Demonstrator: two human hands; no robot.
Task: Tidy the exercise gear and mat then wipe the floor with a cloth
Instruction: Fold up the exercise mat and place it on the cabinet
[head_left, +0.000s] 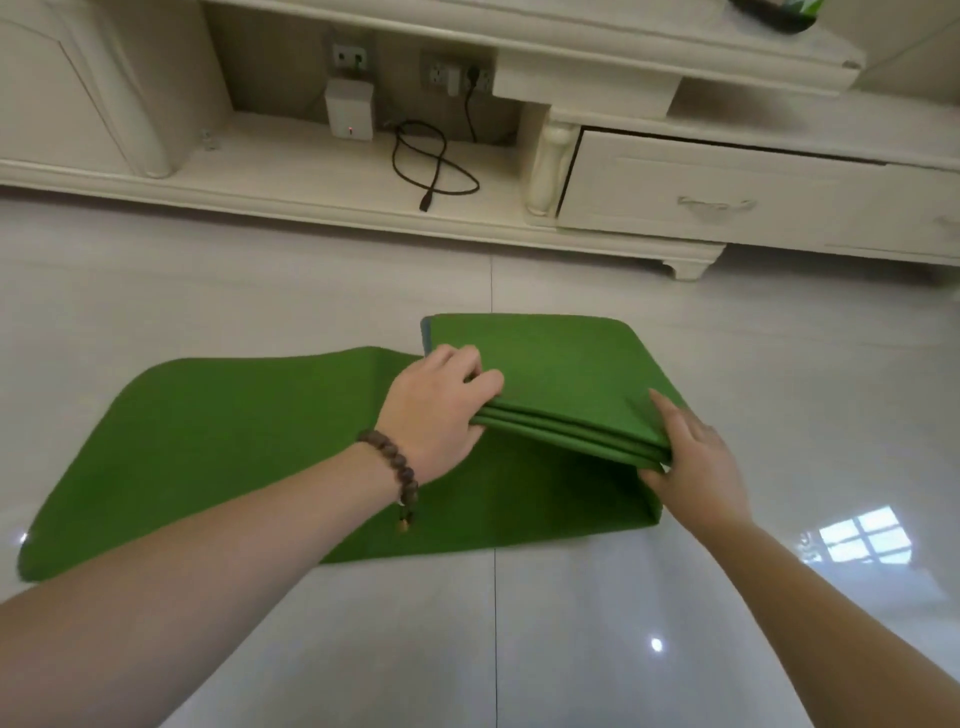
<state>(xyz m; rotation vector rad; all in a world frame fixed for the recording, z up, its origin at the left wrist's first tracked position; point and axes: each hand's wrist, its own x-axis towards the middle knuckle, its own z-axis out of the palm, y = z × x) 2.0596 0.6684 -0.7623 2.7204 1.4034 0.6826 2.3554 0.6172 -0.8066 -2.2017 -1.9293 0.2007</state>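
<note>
While the pale tiled floor (753, 364) fills most of the frame and a cream cabinet (675, 197) runs along the top, the green mat (208, 441) lies across the middle, its left part flat on the floor and its right part already folded into a stack of several layers that is lifted at its near edge. The left hand (441, 410), at centre frame, has its grip clamped on the left end of that raised edge, thumb on top and fingers tucked under the layers. The right hand (696, 462), lower right of centre, grasps the right end of the same edge, fingers laid along the side and thumb beneath as far as I can tell. A beaded bracelet (395, 467) sits on the left wrist. On the cabinet's low shelf in the upper middle a white box (349, 111) stands beside a loose black cable (431, 166). No cloth or other exercise gear shows. The likely trouble from here, as I judge it, is the stacked layers sliding apart or fanning out as the fold is turned over, since only the near edge is held; an uneven pull between the two hands could also skew the next fold off the flat part.
</note>
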